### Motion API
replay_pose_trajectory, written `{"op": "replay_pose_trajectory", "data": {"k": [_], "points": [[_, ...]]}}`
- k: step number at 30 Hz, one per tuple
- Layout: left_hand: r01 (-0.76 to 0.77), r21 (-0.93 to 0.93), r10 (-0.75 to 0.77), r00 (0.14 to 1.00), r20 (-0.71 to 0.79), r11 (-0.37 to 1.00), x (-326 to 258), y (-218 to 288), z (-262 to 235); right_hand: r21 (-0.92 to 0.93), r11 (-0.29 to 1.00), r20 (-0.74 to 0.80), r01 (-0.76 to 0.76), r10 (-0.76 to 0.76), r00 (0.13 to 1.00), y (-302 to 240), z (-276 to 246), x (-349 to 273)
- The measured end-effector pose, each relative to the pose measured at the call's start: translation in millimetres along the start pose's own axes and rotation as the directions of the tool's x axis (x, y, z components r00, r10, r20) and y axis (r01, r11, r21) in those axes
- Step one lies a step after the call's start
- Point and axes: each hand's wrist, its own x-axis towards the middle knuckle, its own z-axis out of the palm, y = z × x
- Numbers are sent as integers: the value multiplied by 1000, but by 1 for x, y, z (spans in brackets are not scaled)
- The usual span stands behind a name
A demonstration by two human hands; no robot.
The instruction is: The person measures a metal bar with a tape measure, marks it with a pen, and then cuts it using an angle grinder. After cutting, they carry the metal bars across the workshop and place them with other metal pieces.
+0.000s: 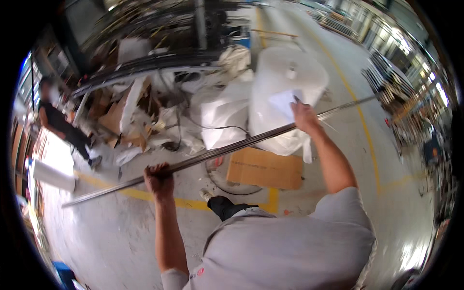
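A long, thin metal profile (232, 146) slants across in front of me, low on the left and higher on the right. My left hand (159, 182) is closed around it toward its left end. Farther along, my right hand (305, 117) is closed at the bar, with a small dark object (296, 99) at its fingertips; blur hides what kind it is. A white sheet (282, 102) shows just beside those fingers, against a big roll of bubble wrap (270, 72). Whether the right hand touches the sheet, I cannot tell.
A flat cardboard box (263, 168) lies on the floor below the bar. White plastic bags (224, 113) and scrap pile up ahead, under a rack of dark profiles (150, 65). A person (63, 121) stands at left near a white roll (53, 175). Stacked profiles (386, 79) line the right.
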Motion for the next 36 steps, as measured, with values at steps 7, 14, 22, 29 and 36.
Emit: {"op": "replay_pose_trajectory", "data": {"k": [7, 14, 22, 29, 36], "points": [[51, 24, -36, 908, -418, 998, 172, 63, -42, 117, 992, 373, -42, -4, 928, -105, 123, -5], [244, 102, -192, 910, -367, 964, 293, 128, -11, 149, 984, 446, -96, 19, 895, -170, 218, 40], [246, -30, -247, 953, -175, 969, 536, 302, 22, 162, 981, 153, -103, 78, 985, -438, 237, 88], [338, 33, -331, 933, -138, 940, 662, 446, 62, 191, 982, 167, 8, -41, 985, -758, 274, 164], [304, 47, -284, 928, -242, 951, 795, 520, 18, 343, 918, 164, 198, -266, 950, -995, 379, 257]]}}
